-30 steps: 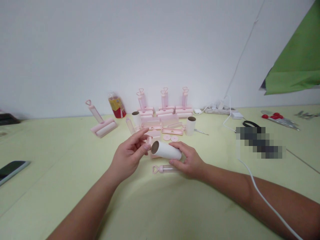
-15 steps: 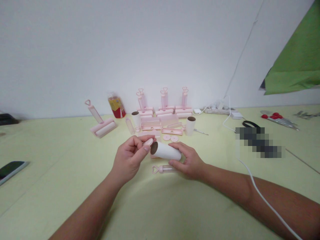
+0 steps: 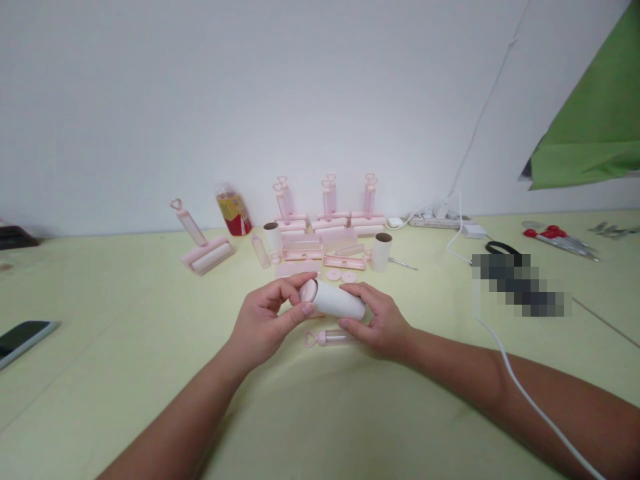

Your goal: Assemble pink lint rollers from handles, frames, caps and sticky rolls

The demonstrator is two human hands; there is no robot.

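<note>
A white paper roll (image 3: 340, 302) lies in my right hand (image 3: 383, 323), whose fingers and thumb wrap round its right end. My left hand (image 3: 267, 320) pinches a round pink cap (image 3: 309, 291) against the roll's left opening; a dark rim of the opening shows beside the cap. Below the roll, on the table, is a clear handle (image 3: 336, 338) with a pink heart-shaped loop, its right end hidden by my right hand. Just behind the roll lie two pink discs (image 3: 341, 275) and an open pink tray part (image 3: 345, 261).
Two white rolls stand upright, one left (image 3: 273, 241) and one right (image 3: 381, 253). Assembled pink rollers (image 3: 333, 220) line the wall, with another (image 3: 207, 255) at left. A screwdriver (image 3: 403, 264), a phone (image 3: 25, 340), red-handled scissors (image 3: 555, 235) and a white cable (image 3: 520, 380) lie around.
My left hand has moved slightly right and brought the pink cap onto the roll's left opening, which was uncovered before. My right hand still holds the roll.
</note>
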